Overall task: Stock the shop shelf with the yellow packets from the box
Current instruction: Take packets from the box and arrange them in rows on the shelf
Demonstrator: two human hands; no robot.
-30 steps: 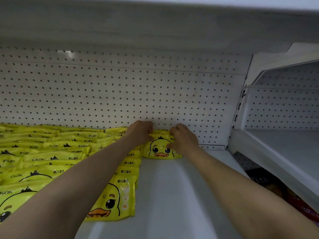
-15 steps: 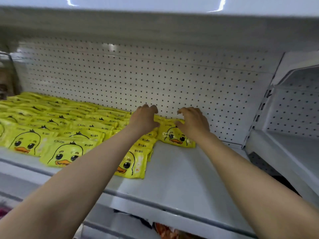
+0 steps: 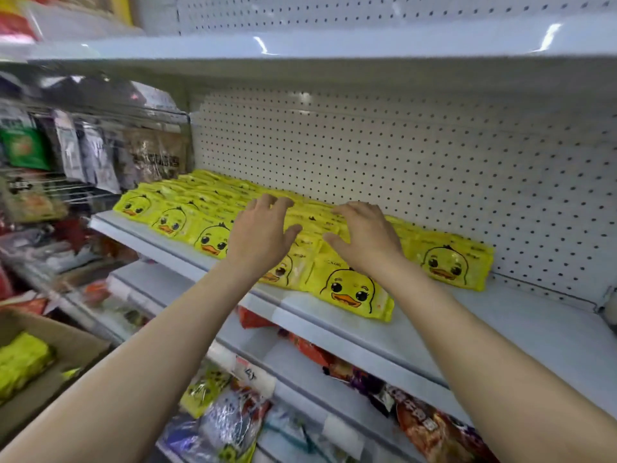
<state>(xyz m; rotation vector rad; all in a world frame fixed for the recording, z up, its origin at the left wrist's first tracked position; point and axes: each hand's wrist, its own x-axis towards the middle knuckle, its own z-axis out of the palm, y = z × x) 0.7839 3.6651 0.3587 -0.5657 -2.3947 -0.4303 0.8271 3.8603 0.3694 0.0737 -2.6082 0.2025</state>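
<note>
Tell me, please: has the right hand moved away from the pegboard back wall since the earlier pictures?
Yes. The right hand has drawn back toward the shelf's front edge; it was at the foot of the pegboard back wall, and now hovers open over the yellow packets.

Small dark lettering sits above the duck face on the front yellow packet (image 3: pixel 350 289), too blurred to spell out. A handwritten price tag (image 3: pixel 254 375) on the lower shelf edge (also unreadable) shows scrawled marks.
</note>
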